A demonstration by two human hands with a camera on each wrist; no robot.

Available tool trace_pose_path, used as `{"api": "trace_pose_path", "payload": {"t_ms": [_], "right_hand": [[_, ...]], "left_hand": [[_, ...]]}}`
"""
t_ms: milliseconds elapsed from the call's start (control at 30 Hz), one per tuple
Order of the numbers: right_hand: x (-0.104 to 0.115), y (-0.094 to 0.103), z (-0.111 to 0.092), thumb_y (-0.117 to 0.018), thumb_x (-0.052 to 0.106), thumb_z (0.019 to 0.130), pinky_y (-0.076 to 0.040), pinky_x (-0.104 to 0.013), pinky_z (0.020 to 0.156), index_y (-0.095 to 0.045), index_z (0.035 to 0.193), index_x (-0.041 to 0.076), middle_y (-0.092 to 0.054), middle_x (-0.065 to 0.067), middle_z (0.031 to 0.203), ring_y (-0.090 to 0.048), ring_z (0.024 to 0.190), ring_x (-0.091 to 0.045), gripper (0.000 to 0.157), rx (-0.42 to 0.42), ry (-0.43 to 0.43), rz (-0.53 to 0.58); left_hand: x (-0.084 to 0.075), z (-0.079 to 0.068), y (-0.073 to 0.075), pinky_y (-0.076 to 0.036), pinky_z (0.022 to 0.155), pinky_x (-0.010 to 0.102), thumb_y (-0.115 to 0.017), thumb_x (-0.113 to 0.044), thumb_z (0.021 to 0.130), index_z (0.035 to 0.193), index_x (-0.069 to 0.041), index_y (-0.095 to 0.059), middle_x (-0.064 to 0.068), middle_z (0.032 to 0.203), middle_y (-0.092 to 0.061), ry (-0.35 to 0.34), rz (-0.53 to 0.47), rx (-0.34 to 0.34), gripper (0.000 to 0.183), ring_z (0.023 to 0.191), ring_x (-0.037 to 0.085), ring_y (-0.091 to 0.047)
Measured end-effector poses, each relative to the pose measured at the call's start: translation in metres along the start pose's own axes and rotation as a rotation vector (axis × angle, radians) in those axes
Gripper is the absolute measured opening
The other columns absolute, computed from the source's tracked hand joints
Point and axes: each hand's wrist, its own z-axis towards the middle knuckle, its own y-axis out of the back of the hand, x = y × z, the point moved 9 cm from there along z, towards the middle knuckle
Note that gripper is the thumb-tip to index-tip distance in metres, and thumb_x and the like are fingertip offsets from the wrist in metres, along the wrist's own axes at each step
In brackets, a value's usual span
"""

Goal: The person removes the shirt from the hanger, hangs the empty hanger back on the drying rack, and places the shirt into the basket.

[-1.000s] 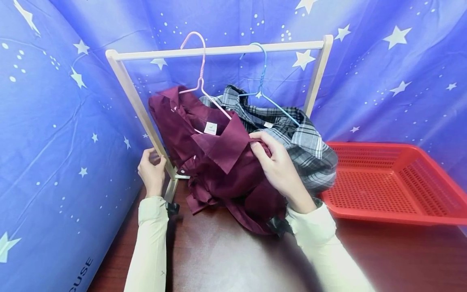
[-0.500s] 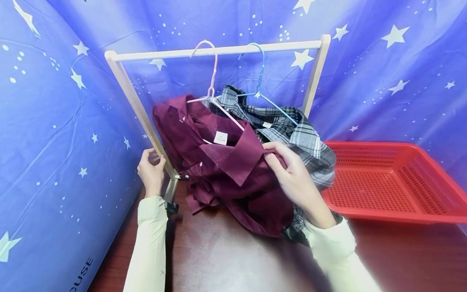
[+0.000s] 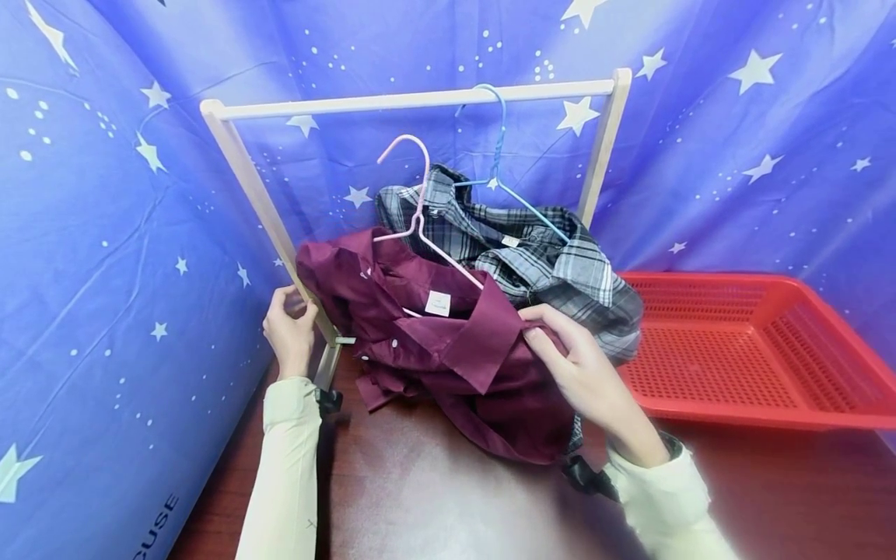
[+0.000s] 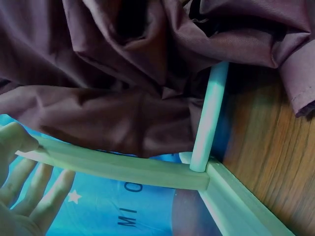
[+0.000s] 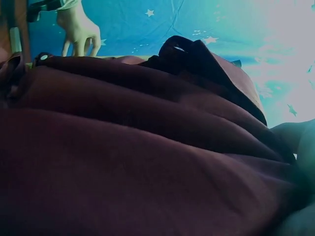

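Lower than in the earlier frames, the pink hanger (image 3: pixel 427 173) has its hook below the rail (image 3: pixel 364 104) instead of over it, and the maroon shirt (image 3: pixel 420 342) around it has come down along with the right hand (image 3: pixel 581 365). That hand pinches the shirt just beside its collar; the left hand (image 3: pixel 290 334) has thumb and fingers round the left upright of the rack (image 3: pixel 260 202), as before. Left of the right hand, the shirt reaches close to that upright; beyond the hand, a plaid shirt (image 3: pixel 525 264) hangs from the rail on a blue hanger (image 3: pixel 500 136), partly covered by the maroon one. On the right hand's right sits a red basket (image 3: pixel 770 418), perforated floor showing, far right end cut off. Counter (image 3: pixel 434 505) shows between the forearms, and a gap separates pink hook from rail. Dark cloth fills most of the right wrist view, where the grip is hard to make out; the hanger's lower bar is mostly hidden.
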Motion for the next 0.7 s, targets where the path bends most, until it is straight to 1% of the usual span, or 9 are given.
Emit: {"api": "trace_pose_path", "payload": {"t_ms": [133,233,333,433,467,500,567,667,700], "right_hand": [[-0.007,0.001,-0.007,-0.049,0.009,0.103,-0.041,-0.015,0.091,-0.063,0.116,0.008,-0.064,-0.002,0.107,-0.057,0.1,-0.006,0.02,0.026,-0.016,-0.008],[-0.012,0.001,-0.011,-0.049,0.009,0.103,-0.041,-0.015,0.091,-0.063,0.116,0.009,-0.066,-0.001,0.107,-0.058,0.099,-0.005,0.02,0.042,-0.017,-0.025],[-0.017,0.001,-0.015,-0.049,0.007,0.102,-0.04,-0.014,0.093,-0.064,0.117,0.009,-0.066,-0.002,0.107,-0.058,0.101,-0.003,0.021,0.053,-0.002,-0.049],[-0.023,0.0,-0.018,-0.049,0.007,0.102,-0.041,-0.013,0.093,-0.064,0.117,0.009,-0.067,-0.002,0.108,-0.059,0.101,-0.003,0.022,0.071,0.003,-0.048],[-0.025,0.0,-0.02,-0.048,0.007,0.102,-0.041,-0.013,0.093,-0.064,0.117,0.009,-0.066,-0.002,0.108,-0.06,0.101,-0.003,0.022,0.079,0.0,-0.044],[-0.027,0.0,-0.021,-0.049,0.007,0.102,-0.042,-0.014,0.093,-0.064,0.117,0.009,-0.066,-0.001,0.107,-0.06,0.101,-0.003,0.021,0.087,-0.004,-0.035],[-0.033,0.0,-0.023,-0.049,0.007,0.102,-0.042,-0.014,0.093,-0.064,0.117,0.01,-0.066,-0.001,0.108,-0.06,0.102,-0.003,0.021,0.103,-0.009,-0.028],[-0.039,-0.001,-0.027,-0.049,0.007,0.102,-0.041,-0.013,0.094,-0.064,0.117,0.01,-0.066,-0.001,0.109,-0.058,0.105,-0.003,0.021,0.123,-0.011,-0.025],[-0.041,-0.002,-0.028,-0.05,0.007,0.102,-0.041,-0.012,0.095,-0.064,0.117,0.01,-0.066,0.0,0.11,-0.058,0.106,-0.002,0.021,0.128,-0.009,-0.029]], "left_hand": [[0.001,0.0,0.001,-0.044,0.097,0.043,-0.075,-0.013,0.083,0.113,-0.007,-0.067,0.014,0.103,-0.075,-0.003,0.0,-0.005,0.032,0.094,0.03,-0.071],[0.002,0.001,0.0,-0.045,0.098,0.043,-0.075,-0.015,0.084,0.114,-0.008,-0.067,0.015,0.104,-0.074,0.001,-0.002,0.004,0.033,0.095,0.031,-0.071],[0.003,0.0,0.0,-0.048,0.097,0.044,-0.072,-0.01,0.087,0.118,-0.004,-0.065,0.017,0.11,-0.072,-0.005,-0.015,0.031,0.032,0.097,0.034,-0.071],[0.001,-0.002,0.002,-0.049,0.094,0.046,-0.065,-0.001,0.088,0.121,0.001,-0.063,0.02,0.118,-0.067,-0.044,-0.03,0.058,0.032,0.101,0.037,-0.069],[0.001,-0.003,0.002,-0.052,0.091,0.04,-0.064,0.001,0.089,0.121,0.002,-0.062,0.021,0.12,-0.065,-0.056,-0.036,0.07,0.033,0.101,0.037,-0.068],[0.0,-0.003,0.003,-0.052,0.09,0.039,-0.063,0.003,0.089,0.122,0.003,-0.062,0.021,0.121,-0.063,-0.067,-0.039,0.078,0.033,0.101,0.036,-0.068],[-0.002,-0.005,0.005,-0.051,0.086,0.032,-0.06,0.005,0.088,0.123,0.002,-0.061,0.02,0.12,-0.063,-0.082,-0.043,0.091,0.035,0.101,0.035,-0.067],[-0.002,-0.009,0.008,-0.047,0.079,0.018,-0.059,0.006,0.089,0.125,-0.001,-0.061,0.018,0.119,-0.064,-0.061,-0.075,0.122,0.037,0.1,0.03,-0.067],[-0.002,-0.01,0.01,-0.047,0.08,0.018,-0.059,0.006,0.089,0.125,-0.002,-0.061,0.017,0.118,-0.065,-0.051,-0.088,0.131,0.037,0.1,0.027,-0.067]]}}
